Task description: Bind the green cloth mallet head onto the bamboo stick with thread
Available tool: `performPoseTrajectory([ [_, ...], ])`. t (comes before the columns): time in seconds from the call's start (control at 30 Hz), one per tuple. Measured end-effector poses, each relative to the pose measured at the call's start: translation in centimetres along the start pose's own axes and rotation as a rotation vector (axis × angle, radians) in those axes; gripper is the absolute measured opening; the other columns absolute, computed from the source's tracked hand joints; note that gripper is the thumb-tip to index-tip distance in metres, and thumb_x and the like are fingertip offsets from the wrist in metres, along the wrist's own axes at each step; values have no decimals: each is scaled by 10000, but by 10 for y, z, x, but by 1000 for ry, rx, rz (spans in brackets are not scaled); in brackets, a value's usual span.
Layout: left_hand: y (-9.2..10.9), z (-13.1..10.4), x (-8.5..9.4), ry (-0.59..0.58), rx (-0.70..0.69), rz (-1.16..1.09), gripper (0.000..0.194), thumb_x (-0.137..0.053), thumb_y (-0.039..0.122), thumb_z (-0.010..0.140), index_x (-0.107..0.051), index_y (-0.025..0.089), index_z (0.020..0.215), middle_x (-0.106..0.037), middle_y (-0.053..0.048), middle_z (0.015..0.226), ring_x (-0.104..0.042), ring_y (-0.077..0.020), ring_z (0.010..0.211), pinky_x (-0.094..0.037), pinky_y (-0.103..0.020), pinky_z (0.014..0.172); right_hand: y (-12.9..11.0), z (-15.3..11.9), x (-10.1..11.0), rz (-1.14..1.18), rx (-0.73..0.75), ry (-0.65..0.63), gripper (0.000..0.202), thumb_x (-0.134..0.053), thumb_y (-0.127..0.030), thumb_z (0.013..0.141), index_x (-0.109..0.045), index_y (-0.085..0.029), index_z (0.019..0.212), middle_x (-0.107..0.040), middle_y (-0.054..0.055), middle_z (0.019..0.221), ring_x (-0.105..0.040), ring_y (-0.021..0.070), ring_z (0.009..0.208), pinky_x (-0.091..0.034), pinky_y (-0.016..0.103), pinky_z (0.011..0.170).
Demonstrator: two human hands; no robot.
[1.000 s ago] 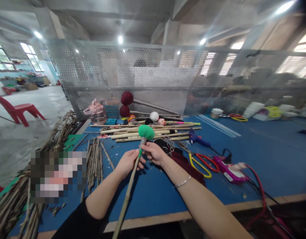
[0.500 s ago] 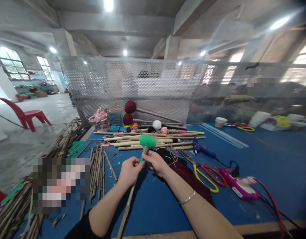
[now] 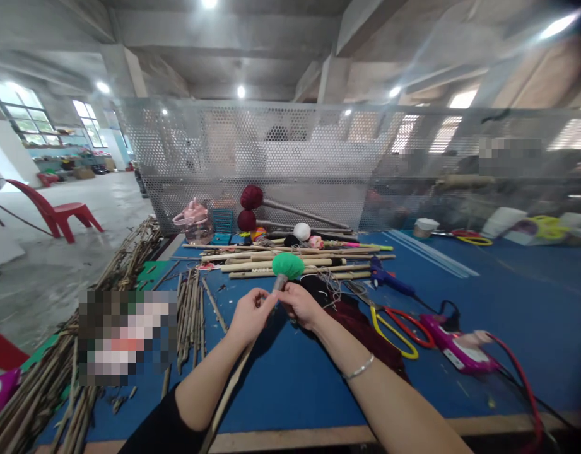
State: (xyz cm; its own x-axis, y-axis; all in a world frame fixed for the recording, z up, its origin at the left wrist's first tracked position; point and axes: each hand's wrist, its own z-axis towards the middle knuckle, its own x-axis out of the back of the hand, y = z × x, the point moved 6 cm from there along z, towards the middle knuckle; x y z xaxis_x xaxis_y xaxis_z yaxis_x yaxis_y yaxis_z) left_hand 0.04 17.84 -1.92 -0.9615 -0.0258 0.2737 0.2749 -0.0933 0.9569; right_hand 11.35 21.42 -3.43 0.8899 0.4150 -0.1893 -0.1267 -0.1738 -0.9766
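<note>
A stick (image 3: 232, 384) with a green fabric-covered head (image 3: 287, 267) and a grey wrapped neck (image 3: 279, 283) slants up from the table's front edge. My left hand (image 3: 253, 313) is closed around the stick just under the neck. From the right, my right hand (image 3: 298, 304) pinches the lower part of the grey neck, its fingertips meeting those of my left hand. Dark maroon cloth (image 3: 361, 331) lies on the table to the right, beside loose grey cord (image 3: 335, 287).
Yellow-and-red scissors (image 3: 401, 328), a blue glue gun (image 3: 389, 282) and a magenta power strip (image 3: 455, 345) lie at the right. Bundled twigs (image 3: 190, 318) are at the left. Pale sticks (image 3: 252, 268) and maroon-headed sticks (image 3: 246, 221) lie behind, before a perforated screen (image 3: 313, 145).
The view has shifted slightly. My left hand has moved up the stick, closer to the neck, and the green strip that showed below the neck is now covered by my fingers.
</note>
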Motion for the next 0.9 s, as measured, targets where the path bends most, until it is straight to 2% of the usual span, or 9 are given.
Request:
performPoseTrajectory([
  [0.07, 2, 0, 2, 42, -37, 91, 312, -607, 454, 648, -552, 152, 706, -458, 66, 488, -407, -62, 422, -298, -179, 426, 2, 0, -2, -21, -11, 0, 376, -683, -442, 608, -434, -174, 695, -303, -126, 375, -165, 17, 287, -84, 178, 300],
  [0.13, 0, 1, 2, 36, -1, 110, 285, -629, 422, 625, -545, 153, 665, -464, 66, 469, -406, -61, 405, -284, -180, 413, 0, -1, -4, -30, 11, 5, 377, -680, -448, 612, -439, -171, 696, -321, -122, 383, -182, 17, 286, -94, 178, 302],
  [0.23, -4, 1, 0, 11, 71, -3, 304, -594, 448, 657, -542, 150, 684, -497, 53, 452, -405, -66, 346, -276, -188, 372, -4, 0, -5, -13, 57, -12, 360, -668, -445, 634, -468, -166, 742, -320, -122, 402, -186, 18, 295, -100, 174, 305],
  [0.43, -2, -3, -8, -18, 123, -242, 341, -592, 468, 675, -506, 144, 739, -569, 27, 523, -424, -47, 326, -280, -163, 331, -8, -2, -7, 133, 27, -173, 392, -658, -394, 674, -530, -147, 951, -282, -125, 432, -125, 20, 338, -67, 168, 328],
  [0.57, 3, -5, -16, -128, 152, -372, 361, -589, 470, 683, -493, 134, 771, -604, -4, 593, -489, -55, 374, -351, -159, 354, -9, -3, -6, 183, 18, -193, 326, -673, -364, 668, -530, -145, 862, -309, -116, 429, -139, 15, 333, -59, 169, 327],
  [0.7, 2, -9, -23, -280, 216, -380, 388, -534, 502, 716, -500, 127, 810, -629, -38, 686, -542, -69, 426, -382, -162, 375, -6, -2, -3, 152, 41, -114, 312, -682, -374, 654, -475, -155, 734, -373, -102, 440, -174, 6, 311, -69, 170, 311],
  [0.77, -1, -8, -19, -236, 192, -286, 391, -515, 500, 730, -502, 135, 867, -621, -23, 669, -511, -64, 384, -338, -158, 338, -3, 0, -3, 126, 35, -76, 325, -684, -384, 649, -467, -160, 740, -357, -110, 430, -172, 8, 305, -72, 165, 302],
  [0.9, 1, -6, -1, 38, 25, -76, 373, -605, 394, 694, -495, 154, 958, -513, 74, 494, -393, -37, 316, -276, -147, 330, -2, 1, -4, 110, 39, -66, 322, -673, -384, 662, -475, -162, 785, -287, -131, 406, -139, 13, 311, -82, 150, 293],
])
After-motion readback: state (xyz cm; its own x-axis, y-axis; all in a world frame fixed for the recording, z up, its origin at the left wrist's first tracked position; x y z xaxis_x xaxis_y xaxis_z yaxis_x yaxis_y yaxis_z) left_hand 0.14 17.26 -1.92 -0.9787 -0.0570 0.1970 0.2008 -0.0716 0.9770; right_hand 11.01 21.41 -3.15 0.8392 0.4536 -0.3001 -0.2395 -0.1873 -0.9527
